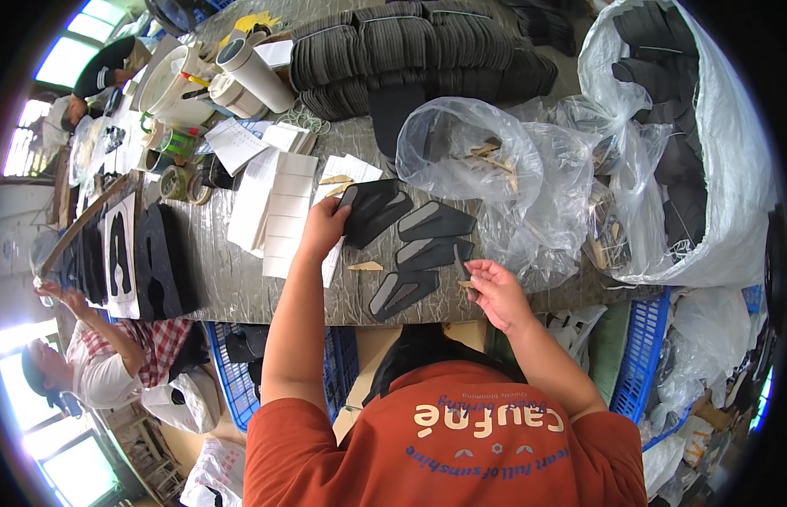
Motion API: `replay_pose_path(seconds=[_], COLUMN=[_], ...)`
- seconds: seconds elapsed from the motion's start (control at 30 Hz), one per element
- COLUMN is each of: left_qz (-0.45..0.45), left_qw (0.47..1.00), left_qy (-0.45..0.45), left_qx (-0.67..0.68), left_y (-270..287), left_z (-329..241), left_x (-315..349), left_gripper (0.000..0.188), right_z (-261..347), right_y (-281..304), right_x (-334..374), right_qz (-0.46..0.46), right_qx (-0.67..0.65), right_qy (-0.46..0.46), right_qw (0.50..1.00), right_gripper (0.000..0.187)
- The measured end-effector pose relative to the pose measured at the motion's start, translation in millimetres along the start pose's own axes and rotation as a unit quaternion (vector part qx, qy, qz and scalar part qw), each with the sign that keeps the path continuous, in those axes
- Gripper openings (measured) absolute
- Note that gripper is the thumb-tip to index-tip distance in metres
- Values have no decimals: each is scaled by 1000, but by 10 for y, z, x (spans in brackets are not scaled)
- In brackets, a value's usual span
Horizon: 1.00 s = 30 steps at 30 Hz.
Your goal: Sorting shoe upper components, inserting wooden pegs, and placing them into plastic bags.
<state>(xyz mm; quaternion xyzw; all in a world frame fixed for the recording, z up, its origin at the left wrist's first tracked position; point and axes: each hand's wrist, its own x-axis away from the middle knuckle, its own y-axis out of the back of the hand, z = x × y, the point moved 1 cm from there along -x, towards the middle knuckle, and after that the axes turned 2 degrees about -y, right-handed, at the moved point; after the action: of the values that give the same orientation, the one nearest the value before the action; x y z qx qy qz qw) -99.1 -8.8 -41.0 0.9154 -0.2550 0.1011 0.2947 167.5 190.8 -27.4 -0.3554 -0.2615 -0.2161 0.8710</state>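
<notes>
My left hand (326,226) is closed on the near-left edge of some flat black cut pieces (375,211), thumb on top. To their right lie more dark angular pieces with grey panels: an upper one (437,221), a middle one (423,253) and a lower one (402,294) near the table edge. My right hand (500,296) pinches a thin dark grey piece (460,260) seen nearly edge-on; a small tan piece (466,285) shows at the same fingers. Another tan piece (366,266) lies between my hands, and several tan pieces (334,180) rest on paper beyond my left hand.
A clear plastic bag (470,118) with tan pieces lies ahead. Bundled dark sheets (402,51) are stacked behind it. A large white sack (732,169) stands right. Papers (288,211), tape rolls (175,182) and a white tumbler (256,74) are left. A co-worker (114,355) is at far left.
</notes>
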Motion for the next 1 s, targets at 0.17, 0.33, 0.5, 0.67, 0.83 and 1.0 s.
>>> replay_pose_path(seconds=[0.17, 0.33, 0.5, 0.67, 0.83, 1.0], left_qz=[-68, -133, 141, 177, 117, 119], left_qw=[972, 933, 980, 938, 914, 947], left_qy=[-139, -220, -38, 57, 94, 39], left_qx=[-175, -251, 135, 292, 377, 296], left_y=[4, -20, -464, -658, -698, -682], left_z=[-9, -305, -536, -485, -454, -327], left_x=[96, 539, 1190, 1337, 1413, 1489], left_gripper=[24, 24, 24, 12, 10, 14], right_z=[12, -12, -56, 50, -51, -22], right_y=[-29, -69, -248, -384, -313, -348], right_x=[-30, 77, 116, 170, 103, 133], right_qz=[-14, -16, 31, 52, 68, 84], right_qx=[-7, 46, 174, 210, 165, 94], right_qy=[-3, 32, 110, 84, 85, 17], right_qw=[1000, 998, 978, 973, 980, 992], right_gripper=[15, 13, 13, 12, 9, 8])
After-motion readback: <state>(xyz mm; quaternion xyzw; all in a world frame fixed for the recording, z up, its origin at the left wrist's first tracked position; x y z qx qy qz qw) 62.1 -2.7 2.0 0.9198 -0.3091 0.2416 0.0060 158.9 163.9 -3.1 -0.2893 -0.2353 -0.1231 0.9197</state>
